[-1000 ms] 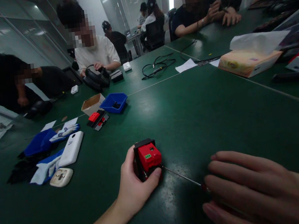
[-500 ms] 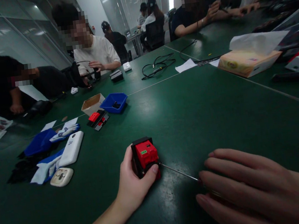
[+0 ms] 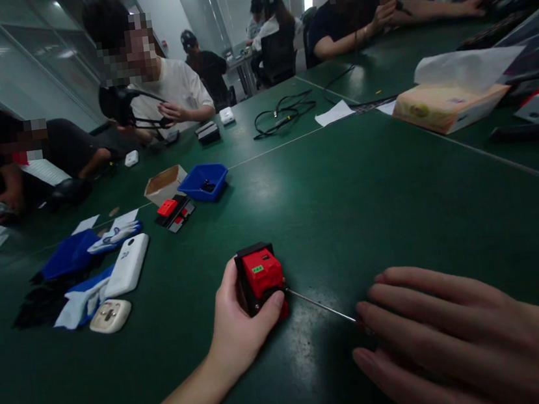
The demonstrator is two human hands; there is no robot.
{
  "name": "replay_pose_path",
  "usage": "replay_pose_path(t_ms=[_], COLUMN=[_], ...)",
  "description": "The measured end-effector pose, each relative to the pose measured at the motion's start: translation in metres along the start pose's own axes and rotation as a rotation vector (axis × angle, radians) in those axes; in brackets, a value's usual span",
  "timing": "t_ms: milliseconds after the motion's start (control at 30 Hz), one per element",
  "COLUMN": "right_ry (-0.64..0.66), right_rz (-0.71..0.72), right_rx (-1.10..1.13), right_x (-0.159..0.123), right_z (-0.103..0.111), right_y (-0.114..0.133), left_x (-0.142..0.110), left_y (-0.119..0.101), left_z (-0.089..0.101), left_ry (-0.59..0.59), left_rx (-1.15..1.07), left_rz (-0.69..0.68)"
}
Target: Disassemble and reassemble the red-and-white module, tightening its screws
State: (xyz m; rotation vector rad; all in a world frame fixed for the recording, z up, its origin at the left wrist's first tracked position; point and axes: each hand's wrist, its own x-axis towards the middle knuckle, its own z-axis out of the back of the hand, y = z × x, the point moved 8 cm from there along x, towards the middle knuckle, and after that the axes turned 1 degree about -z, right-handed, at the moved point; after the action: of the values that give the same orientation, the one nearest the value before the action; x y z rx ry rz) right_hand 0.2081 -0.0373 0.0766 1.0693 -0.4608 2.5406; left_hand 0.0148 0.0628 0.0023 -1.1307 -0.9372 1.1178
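Note:
A small red and black box-shaped device (image 3: 263, 272) with a green label is gripped by my left hand (image 3: 242, 323), the thumb across its near side. My right hand (image 3: 455, 330) is closed round the handle of a screwdriver (image 3: 322, 305); the fingers hide most of that handle. The thin metal shaft slants up to the left, and its tip meets the right side of the device near a screw. Both hands are low over the green table (image 3: 363, 210).
At left lie blue and white gloves (image 3: 85, 302), a white case (image 3: 127, 265) and a cream square gadget (image 3: 110, 316). Beyond are a red and black part (image 3: 175, 212), a blue tray (image 3: 204, 184), a cardboard box (image 3: 165, 184), a cable (image 3: 283, 115) and a tissue pack (image 3: 449, 104). Other people sit around.
My hands, the device and the screwdriver keep nearly the same pose, with the tip still at the device. The view has shifted slightly. A person across the table has raised a black strapped object.

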Motion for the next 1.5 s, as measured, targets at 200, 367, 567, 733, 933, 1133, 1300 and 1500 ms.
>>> replay_pose_path(t_ms=[200,367,567,733,933,1133,1300,1500], right_ry=[0.012,0.046,0.009,0.018,0.027,0.065,0.049,0.082], right_rz=[-0.014,0.002,-0.039,-0.002,-0.039,0.017,0.015,-0.07], right_rx=[-0.01,-0.014,-0.003,0.015,0.011,-0.013,0.034,0.031], right_x=[0.007,0.008,-0.002,-0.003,-0.005,0.003,-0.001,-0.01], right_z=[0.0,-0.003,-0.005,-0.009,-0.008,-0.006,-0.005,-0.01], right_y=[-0.003,-0.001,-0.002,0.003,0.0,0.001,0.003,-0.007], left_x=[0.001,0.002,0.003,0.004,0.002,0.003,0.003,0.003], left_y=[0.003,0.003,0.001,0.003,0.002,0.001,0.004,0.003], left_z=[0.001,0.003,0.001,0.003,0.003,0.002,0.003,0.002], left_ry=[-0.007,-0.029,-0.011,-0.037,-0.03,-0.036,-0.045,-0.034], left_rx=[-0.043,-0.067,-0.061,-0.069,-0.069,-0.071,-0.052,-0.073], left_rz=[0.003,0.018,0.0,0.01,0.022,0.023,0.032,0.012])
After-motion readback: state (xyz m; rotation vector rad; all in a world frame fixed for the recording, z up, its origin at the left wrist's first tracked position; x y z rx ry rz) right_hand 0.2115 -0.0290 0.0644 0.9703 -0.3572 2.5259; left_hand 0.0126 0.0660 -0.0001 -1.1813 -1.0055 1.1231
